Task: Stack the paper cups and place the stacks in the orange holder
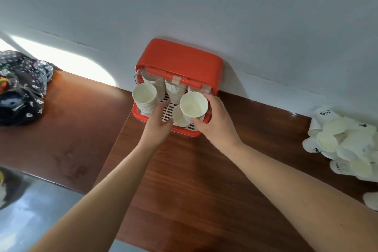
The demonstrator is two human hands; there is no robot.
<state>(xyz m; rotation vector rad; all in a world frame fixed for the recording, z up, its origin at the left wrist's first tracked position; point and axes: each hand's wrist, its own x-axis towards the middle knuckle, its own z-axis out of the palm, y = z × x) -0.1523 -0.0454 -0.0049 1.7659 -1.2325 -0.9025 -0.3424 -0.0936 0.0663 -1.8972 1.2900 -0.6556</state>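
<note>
The orange holder [180,57] stands against the wall on the brown table, its front open over a white slatted tray [168,111]. A tall stack of paper cups [144,96] stands at the tray's front left, and more stacks [175,90] stand behind it. My right hand [216,122] grips another cup stack [194,104] at the tray's front right. My left hand [158,121] rests on the tray's front between the stacks, fingers touching a single cup [180,117] low in the tray.
A heap of loose white paper cups [345,145] lies at the table's right edge by the wall. A dark patterned bag [20,88] sits on the lower brown surface at far left. A grey floor shows at bottom left.
</note>
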